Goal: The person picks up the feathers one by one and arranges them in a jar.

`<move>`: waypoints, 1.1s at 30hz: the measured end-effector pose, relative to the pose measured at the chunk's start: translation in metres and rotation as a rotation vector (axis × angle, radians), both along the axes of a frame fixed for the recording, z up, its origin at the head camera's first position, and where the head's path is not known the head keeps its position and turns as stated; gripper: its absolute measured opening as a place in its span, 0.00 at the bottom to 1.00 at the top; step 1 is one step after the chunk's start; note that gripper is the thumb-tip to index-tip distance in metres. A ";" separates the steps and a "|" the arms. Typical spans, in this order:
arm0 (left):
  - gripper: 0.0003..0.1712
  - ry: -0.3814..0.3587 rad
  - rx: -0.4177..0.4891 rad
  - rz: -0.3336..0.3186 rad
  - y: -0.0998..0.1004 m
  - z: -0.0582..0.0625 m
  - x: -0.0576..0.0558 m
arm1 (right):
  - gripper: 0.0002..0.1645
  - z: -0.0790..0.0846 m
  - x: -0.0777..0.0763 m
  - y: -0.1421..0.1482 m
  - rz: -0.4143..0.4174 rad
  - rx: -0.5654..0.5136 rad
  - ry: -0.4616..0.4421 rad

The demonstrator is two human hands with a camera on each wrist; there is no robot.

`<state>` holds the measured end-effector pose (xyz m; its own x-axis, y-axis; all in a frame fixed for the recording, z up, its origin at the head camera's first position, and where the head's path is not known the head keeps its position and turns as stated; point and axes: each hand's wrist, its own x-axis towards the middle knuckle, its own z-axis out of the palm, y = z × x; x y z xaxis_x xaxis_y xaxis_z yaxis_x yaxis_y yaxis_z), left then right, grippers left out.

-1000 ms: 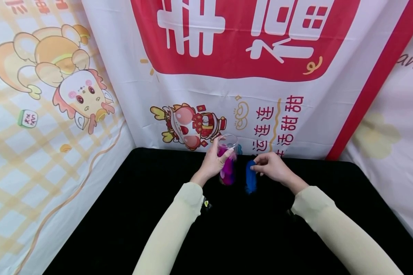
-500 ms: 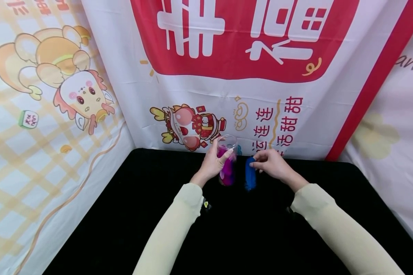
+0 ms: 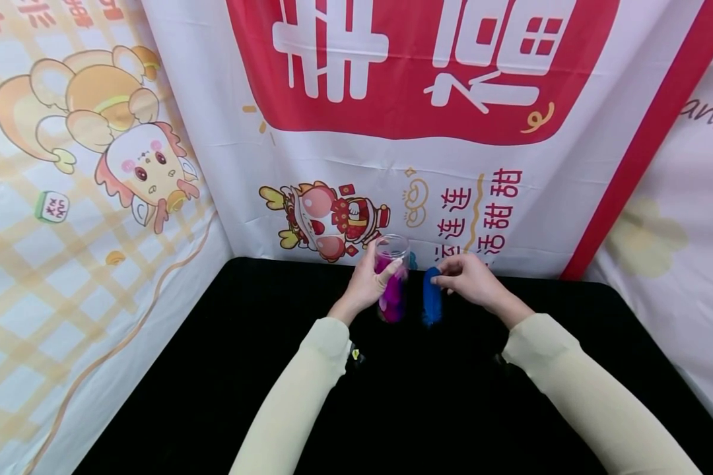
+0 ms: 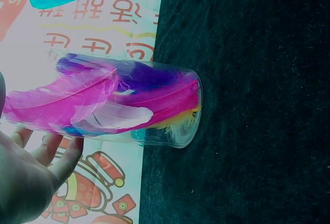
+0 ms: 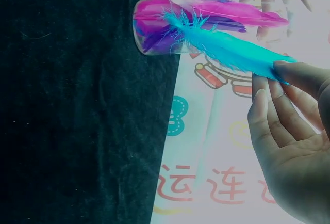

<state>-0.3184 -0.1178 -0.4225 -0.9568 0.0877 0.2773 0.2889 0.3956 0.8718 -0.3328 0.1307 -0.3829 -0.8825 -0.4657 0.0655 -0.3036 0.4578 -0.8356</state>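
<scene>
A clear glass cylinder (image 3: 393, 245) stands near the far edge of the black table, with pink, purple, white and yellow feathers (image 4: 149, 90) inside it. My left hand (image 3: 366, 280) grips the cylinder from its left side, thumb across the front. To the right of the cylinder, my right hand (image 3: 469, 280) pinches a blue feather (image 3: 432, 298) by its upper end between thumb and fingers. The feather hangs downward, its fluffy end lowest, apart from the cylinder in the head view. In the right wrist view the blue feather (image 5: 221, 48) overlaps the cylinder.
A black cloth-covered table (image 3: 428, 409) extends toward me. Behind it hangs a white printed curtain (image 3: 333, 155) with red lettering, close to the cylinder. Another patterned curtain (image 3: 95, 264) borders the left side.
My right hand has risen slightly with the blue feather, which now hangs a little higher beside the cylinder. The left hand and cylinder stay almost where they were.
</scene>
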 end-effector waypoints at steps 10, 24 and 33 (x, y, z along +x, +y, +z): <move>0.35 -0.027 0.006 0.009 0.000 0.002 0.002 | 0.12 0.013 0.002 0.000 -0.011 0.000 0.033; 0.36 -0.025 -0.002 0.003 0.000 0.001 0.000 | 0.10 0.026 0.001 -0.003 -0.013 -0.037 0.066; 0.35 -0.019 -0.005 0.009 0.001 0.001 0.000 | 0.11 0.032 -0.001 0.000 -0.037 -0.032 0.093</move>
<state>-0.3188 -0.1166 -0.4216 -0.9625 0.0806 0.2589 0.2691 0.4028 0.8748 -0.3343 0.1305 -0.3511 -0.8887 -0.4289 0.1620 -0.3635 0.4437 -0.8191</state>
